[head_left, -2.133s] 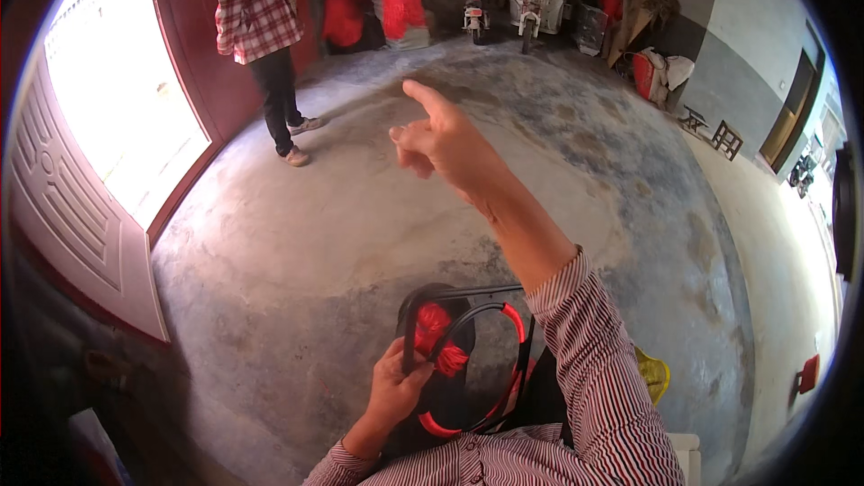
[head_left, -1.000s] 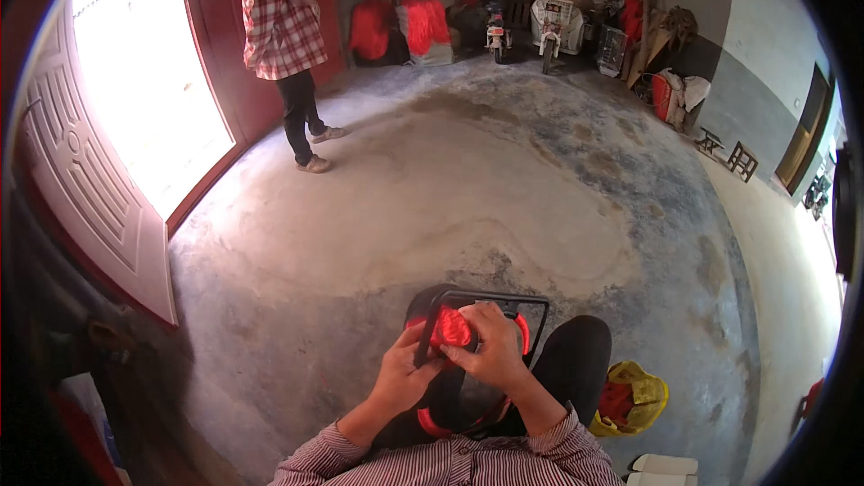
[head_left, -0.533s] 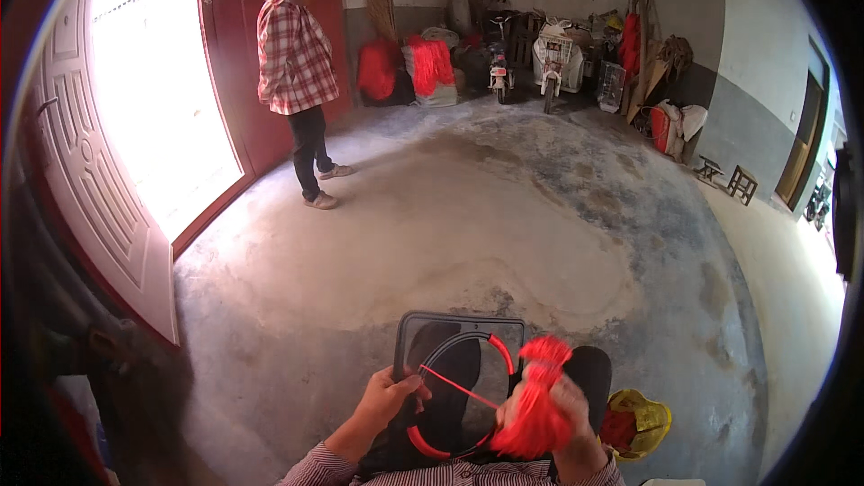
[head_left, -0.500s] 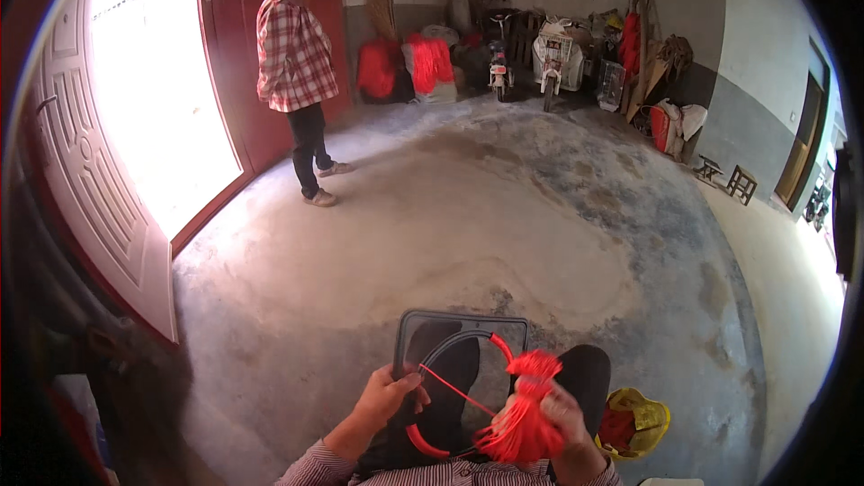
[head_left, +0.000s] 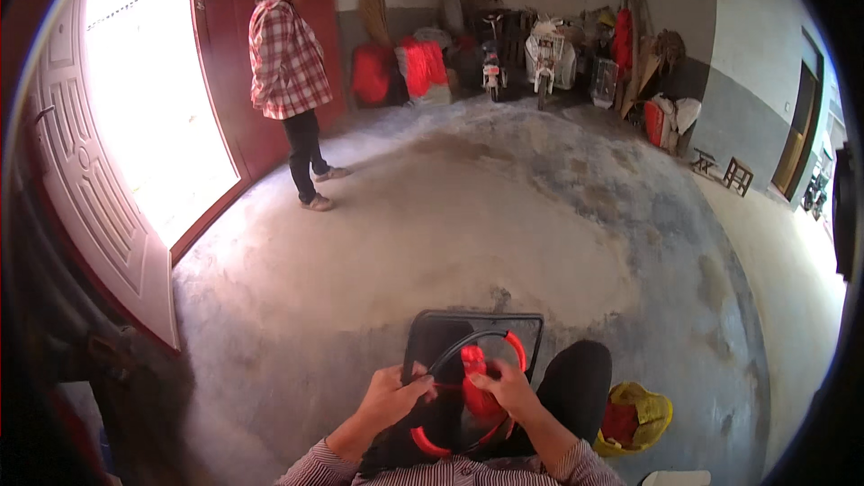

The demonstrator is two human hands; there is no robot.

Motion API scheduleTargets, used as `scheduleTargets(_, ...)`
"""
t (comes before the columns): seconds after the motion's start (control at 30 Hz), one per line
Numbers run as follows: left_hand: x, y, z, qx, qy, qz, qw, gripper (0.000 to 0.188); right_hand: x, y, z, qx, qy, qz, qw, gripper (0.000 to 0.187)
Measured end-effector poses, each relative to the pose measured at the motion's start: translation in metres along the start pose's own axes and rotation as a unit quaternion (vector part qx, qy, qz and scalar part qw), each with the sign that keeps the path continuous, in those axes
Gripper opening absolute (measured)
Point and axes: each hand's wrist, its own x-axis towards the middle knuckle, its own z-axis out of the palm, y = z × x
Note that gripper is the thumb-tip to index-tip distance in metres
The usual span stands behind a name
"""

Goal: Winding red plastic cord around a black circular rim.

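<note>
In my lap is a black hoop (head_left: 450,349) with parts of it wrapped in red cord. It lies over a dark rectangular frame (head_left: 538,342). My left hand (head_left: 392,398) is closed on the hoop's left side, thumb and fingers pinched together there. A bundle of red cord (head_left: 473,362), slightly blurred, is inside the ring, and my right hand (head_left: 509,391) is wrapped round it. A short red strand runs from the bundle toward my left fingers.
Right of my knee sits a yellow sack (head_left: 655,409) with red material inside. A person in a plaid shirt (head_left: 290,58) stands by the open door (head_left: 99,157). Two-wheelers (head_left: 544,58), red bundles (head_left: 421,67) and small stools (head_left: 738,176) line the far side.
My right hand has moved left with the red cord bundle, from the hoop's right side to inside it. The stretched strand between my hands is now shorter. The left hand stays on the hoop.
</note>
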Motion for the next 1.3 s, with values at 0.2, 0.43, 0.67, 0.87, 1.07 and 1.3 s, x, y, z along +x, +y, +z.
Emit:
scheduleTargets(0.2,0.001,0.006,0.006,0.136,0.031,0.068,0.988,0.014,0.026,-0.016,0.029,0.433,-0.135,-0.003,0.891,0.030)
scheduleTargets(0.43,0.001,-0.004,0.001,0.102,0.040,0.102,0.989,0.011,0.004,-0.042,0.018,0.451,-0.073,0.028,0.889,0.036)
scheduleTargets(0.67,0.002,0.011,0.022,0.079,-0.003,0.184,0.980,0.036,-0.017,-0.078,0.005,-0.190,0.129,-0.355,0.906,0.051)
scheduleTargets(0.87,0.005,0.010,0.026,0.159,0.054,0.212,0.963,0.032,-0.012,-0.079,-0.011,0.284,0.073,-0.262,0.920,0.037)
scheduleTargets(1.07,0.012,0.004,0.025,-0.005,0.032,0.065,0.997,0.010,-0.047,-0.075,-0.065,0.589,-0.085,-0.191,0.780,0.038)
scheduleTargets(1.3,0.014,0.015,0.024,-0.101,-0.041,-0.106,0.988,0.016,-0.084,-0.020,-0.043,0.457,-0.068,0.067,0.884,0.028)
